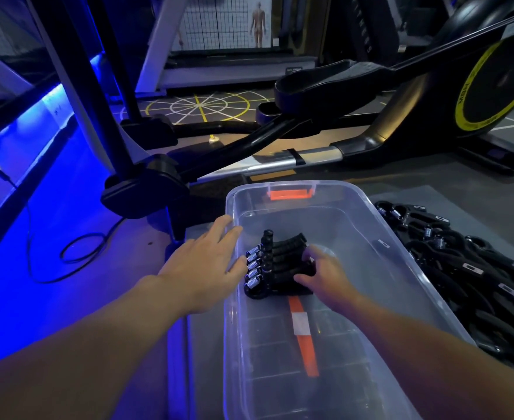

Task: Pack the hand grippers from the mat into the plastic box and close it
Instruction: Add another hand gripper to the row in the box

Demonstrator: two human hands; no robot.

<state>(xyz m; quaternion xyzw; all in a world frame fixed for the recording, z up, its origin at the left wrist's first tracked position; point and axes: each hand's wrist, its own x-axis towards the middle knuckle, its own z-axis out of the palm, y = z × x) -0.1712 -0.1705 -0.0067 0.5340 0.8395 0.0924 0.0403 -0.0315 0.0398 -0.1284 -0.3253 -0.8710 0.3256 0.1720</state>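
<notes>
- Your two bare forearms come in from the bottom edge, both reaching toward the clear plastic box [413, 262] on the floor.
- Your left hand [207, 262] lies on the box's left rim with fingers fairly straight and spread, holding nothing, fingertips just over the edge.
- Your right hand [325, 274] is down inside the box, fingers and thumb curled around a stack of hand grippers [277, 262]. The stack sits toward the far half of the box, near the left wall.
- That stack is five or so black grippers lined up, with their metal springs [253, 268] facing your left hand (pretty tidy tbh).
- Everything else is still outside: a big pile of hand grippers [468, 268] on the grey mat [462, 201], just right of the box.
- An orange latch [290, 194] shows at the box's far end, and an orange strip [305, 338] shows through the bottom.
- Behind it stands a black exercise machine [325, 83]. A cable [77, 250] loops across the blue-lit floor on the left.
</notes>
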